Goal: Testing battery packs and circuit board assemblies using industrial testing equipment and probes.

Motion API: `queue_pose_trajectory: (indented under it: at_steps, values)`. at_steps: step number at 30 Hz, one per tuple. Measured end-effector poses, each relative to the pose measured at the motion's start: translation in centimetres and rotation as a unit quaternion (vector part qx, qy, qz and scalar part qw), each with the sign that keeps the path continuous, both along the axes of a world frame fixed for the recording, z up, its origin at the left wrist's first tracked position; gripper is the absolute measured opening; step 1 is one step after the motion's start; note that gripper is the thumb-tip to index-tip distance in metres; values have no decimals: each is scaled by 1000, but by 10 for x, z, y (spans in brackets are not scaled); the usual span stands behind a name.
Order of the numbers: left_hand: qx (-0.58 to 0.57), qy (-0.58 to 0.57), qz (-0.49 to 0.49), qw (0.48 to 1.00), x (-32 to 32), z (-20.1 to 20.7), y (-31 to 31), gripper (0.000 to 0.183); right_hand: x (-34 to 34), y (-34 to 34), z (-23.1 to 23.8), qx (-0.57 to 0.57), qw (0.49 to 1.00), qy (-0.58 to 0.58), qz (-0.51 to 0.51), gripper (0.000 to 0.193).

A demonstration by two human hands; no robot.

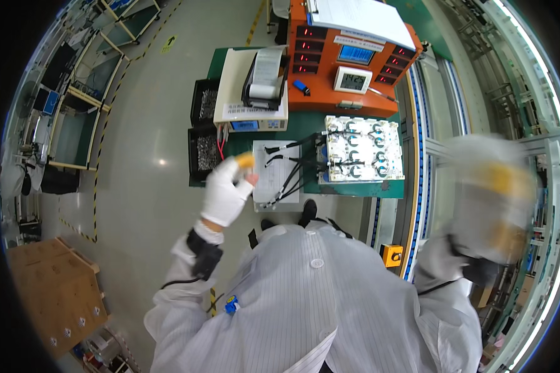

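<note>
My left hand [225, 194], in a white glove with a yellow-covered fingertip and a bare thumb tip, is raised beside the left edge of a white sheet [267, 198]. Its thumb and finger are apart, and nothing shows between them. Out to the right, my right hand [494, 189] is smeared by motion over the conveyor side; its fingers cannot be made out. Between the hands, on the green bench, sits a white block-like fixture [364, 149] with rows of round dark-ringed holes. Black cables [298, 177] run from its left side across the sheet.
Behind stands an orange test cabinet [320, 84] with red displays, a small clock [353, 80] and a clipboard [361, 18]. Left of it is a cream meter [236, 81] carrying a printer [264, 90]. Black bins [202, 149] hold small metal parts. A yellow switch box [391, 255] sits by the conveyor rail.
</note>
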State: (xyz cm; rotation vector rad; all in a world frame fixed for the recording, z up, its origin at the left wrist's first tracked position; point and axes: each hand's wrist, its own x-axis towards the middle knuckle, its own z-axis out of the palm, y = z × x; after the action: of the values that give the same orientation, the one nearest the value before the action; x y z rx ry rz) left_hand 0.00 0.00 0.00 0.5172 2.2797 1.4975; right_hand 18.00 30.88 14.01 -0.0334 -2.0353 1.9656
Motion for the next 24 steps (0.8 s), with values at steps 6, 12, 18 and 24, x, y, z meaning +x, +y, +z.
queue_pose_trajectory:
  at_steps: [6,12,18,24]
  values:
    - [-359,-85,-22,929,9,-213,-11,55,-21,-68,-145,138,913,-376,76,34]
    - [-170,-213,74,959,-1,-274,-17,43,-46,-109,-158,232,861,-405,202,36]
    - [-246,188,24,951,-21,-112,-12,23,-56,-114,-164,337,871,-317,163,35]
    - [-116,447,103,881,-5,19,-61,9,-58,-145,-160,252,839,-402,266,55]
